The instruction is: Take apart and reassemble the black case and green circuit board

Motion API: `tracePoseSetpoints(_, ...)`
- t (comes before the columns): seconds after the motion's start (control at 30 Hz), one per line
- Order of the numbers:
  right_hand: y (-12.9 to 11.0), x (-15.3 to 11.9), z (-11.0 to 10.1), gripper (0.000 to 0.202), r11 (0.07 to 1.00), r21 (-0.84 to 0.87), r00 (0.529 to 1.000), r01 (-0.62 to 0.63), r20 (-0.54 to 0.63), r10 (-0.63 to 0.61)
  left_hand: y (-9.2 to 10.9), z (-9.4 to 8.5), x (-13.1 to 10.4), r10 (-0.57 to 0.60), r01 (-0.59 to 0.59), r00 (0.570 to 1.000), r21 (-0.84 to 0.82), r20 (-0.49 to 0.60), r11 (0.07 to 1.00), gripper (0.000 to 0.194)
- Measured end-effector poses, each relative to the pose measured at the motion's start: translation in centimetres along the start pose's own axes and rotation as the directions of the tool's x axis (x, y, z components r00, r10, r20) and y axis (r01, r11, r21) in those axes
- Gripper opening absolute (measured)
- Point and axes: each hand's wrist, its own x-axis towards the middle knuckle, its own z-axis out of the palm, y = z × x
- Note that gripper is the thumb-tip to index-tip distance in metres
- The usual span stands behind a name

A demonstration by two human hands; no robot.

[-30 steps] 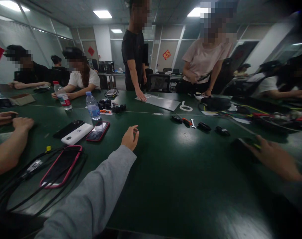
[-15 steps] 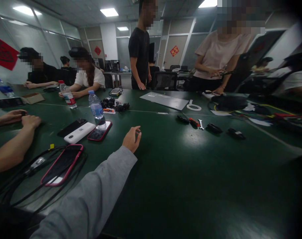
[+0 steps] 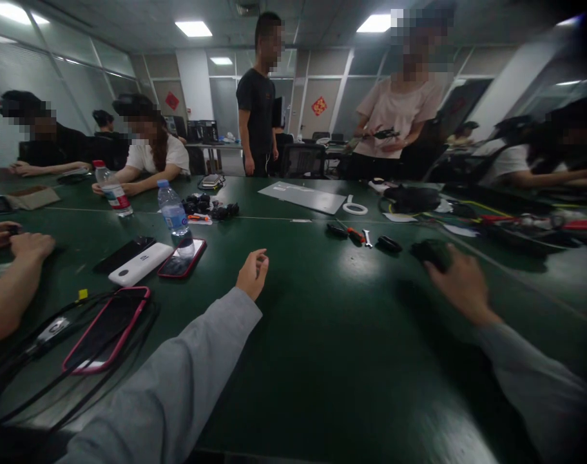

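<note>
On the green table (image 3: 322,361), my left hand (image 3: 252,274) rests with its fingers loosely bent and nothing visible in it. A phone with a red edge (image 3: 182,258) lies to its left. Over at the right, my right hand (image 3: 460,283) has its thumb and fingers around a dark object (image 3: 431,252), blurred by motion. Another black object (image 3: 388,243) lies left of that hand. Beside it are a small wrench (image 3: 367,238), an orange-and-black tool (image 3: 356,235) and a black-handled tool (image 3: 337,230).
A blue-capped bottle (image 3: 174,209), a white device (image 3: 141,264) and a pink-edged phone (image 3: 107,332) with cables stand or lie at left. A grey sheet (image 3: 303,197) and tape roll (image 3: 355,208) lie farther back. Another person's arms (image 3: 17,277) rest at far left; several people surround the table.
My right hand has come into view and reached the dark object at the right. My left hand stays on the table, its fingers slightly more bent. The view has turned a little rightward.
</note>
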Motion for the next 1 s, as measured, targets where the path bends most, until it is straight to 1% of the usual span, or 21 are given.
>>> tracePoseSetpoints(0.03,-2.9,-0.6,1.0,0.062,0.997,0.066,0.999,0.037,0.035,-0.040,0.1,0.5,-0.3,-0.057,0.060,0.998,-0.083,0.032,0.995,0.039)
tracePoseSetpoints(0.1,-9.9,-2.9,2.7,0.064,0.963,0.229,0.987,0.146,0.035,-0.158,0.3,1.5,-0.7,-0.177,0.201,0.977,-0.249,0.115,0.947,0.045)
tracePoseSetpoints(0.17,-17.2,-6.3,3.8,0.066,0.892,0.375,0.960,0.253,0.020,-0.281,0.3,2.4,-1.0,-0.287,0.339,0.939,-0.377,0.187,0.862,0.050)
tracePoseSetpoints(0.2,-20.5,-8.1,3.9,0.066,0.859,0.422,0.945,0.290,0.013,-0.326,0.2,2.7,-1.1,-0.332,0.389,0.921,-0.428,0.204,0.816,0.052)
tracePoseSetpoints(0.23,-23.2,-9.9,3.8,0.066,0.822,0.459,0.921,0.336,0.020,-0.388,0.1,2.9,-1.1,-0.366,0.417,0.909,-0.471,0.201,0.777,0.053)
tracePoseSetpoints(0.27,-25.3,-11.4,3.6,0.067,0.789,0.488,0.895,0.372,0.037,-0.445,-0.1,3.1,-1.0,-0.392,0.421,0.904,-0.501,0.169,0.756,0.054)
tracePoseSetpoints(0.3,-26.9,-12.8,3.3,0.066,0.769,0.510,0.880,0.384,0.050,-0.473,-0.3,3.1,-0.8,-0.408,0.408,0.905,-0.522,0.123,0.749,0.053)
tracePoseSetpoints(0.33,-27.9,-13.8,2.8,0.065,0.748,0.534,0.864,0.395,0.062,-0.500,-0.4,3.0,-0.6,-0.427,0.395,0.902,-0.535,0.070,0.747,0.051)
tracePoseSetpoints(0.37,-28.4,-14.6,2.5,0.065,0.727,0.560,0.851,0.399,0.069,-0.520,-0.6,2.9,-0.5,-0.457,0.398,0.889,-0.547,0.032,0.736,0.049)
tracePoseSetpoints(0.43,-28.5,-15.4,1.9,0.067,0.675,0.628,0.837,0.387,0.068,-0.544,-0.9,2.6,-0.2,-0.503,0.409,0.864,-0.589,0.006,0.697,0.046)
tracePoseSetpoints(0.47,-28.2,-15.5,1.8,0.068,0.646,0.672,0.838,0.363,0.068,-0.541,-0.9,2.5,-0.1,-0.518,0.416,0.855,-0.615,0.013,0.670,0.045)
tracePoseSetpoints(0.5,-27.9,-15.5,1.9,0.068,0.619,0.721,0.852,0.312,0.076,-0.518,-0.8,2.4,0.0,-0.528,0.420,0.849,-0.643,0.028,0.641,0.044)
tracePoseSetpoints(0.53,-27.5,-15.5,2.0,0.067,0.592,0.773,0.876,0.229,0.101,-0.471,-0.7,2.3,0.0,-0.537,0.427,0.842,-0.670,0.051,0.607,0.043)
tracePoseSetpoints(0.6,-26.7,-15.1,2.5,0.059,0.510,0.860,0.917,-0.016,0.217,-0.335,-0.2,2.2,0.0,-0.564,0.454,0.820,-0.713,0.100,0.534,0.041)
tracePoseSetpoints(0.63,-26.3,-14.9,2.8,0.055,0.453,0.880,0.914,-0.140,0.291,-0.282,0.0,2.1,0.0,-0.582,0.471,0.804,-0.727,0.120,0.500,0.040)
tracePoseSetpoints(0.67,-26.0,-14.7,3.1,0.051,0.396,0.886,0.899,-0.243,0.359,-0.251,0.3,2.0,0.0,-0.602,0.485,0.788,-0.734,0.131,0.475,0.039)
tracePoseSetpoints(0.73,-25.7,-14.4,3.4,0.048,0.303,0.877,0.851,-0.374,0.454,-0.264,0.8,1.9,0.0,-0.630,0.500,0.765,-0.740,0.134,0.449,0.039)
tracePoseSetpoints(0.8,-25.5,-14.2,3.6,0.047,0.245,0.868,0.804,-0.432,0.494,-0.331,1.1,1.7,-0.1,-0.625,0.490,0.770,-0.749,0.131,0.447,0.041)
tracePoseSetpoints(0.87,-25.5,-14.2,3.8,0.050,0.227,0.867,0.777,-0.444,0.499,-0.383,1.4,1.7,-0.2,-0.594,0.464,0.793,-0.765,0.134,0.446,0.044)
tracePoseSetpoints(0.93,-25.5,-14.4,4.0,0.053,0.244,0.882,0.782,-0.402,0.470,-0.409,1.6,1.7,-0.3,-0.564,0.438,0.814,-0.784,0.139,0.439,0.046)
tracePoseSetpoints(1.0,-25.5,-14.5,4.1,0.051,0.253,0.900,0.799,-0.354,0.432,-0.419,1.8,1.7,-0.3,-0.552,0.427,0.821,-0.797,0.144,0.428,0.047)
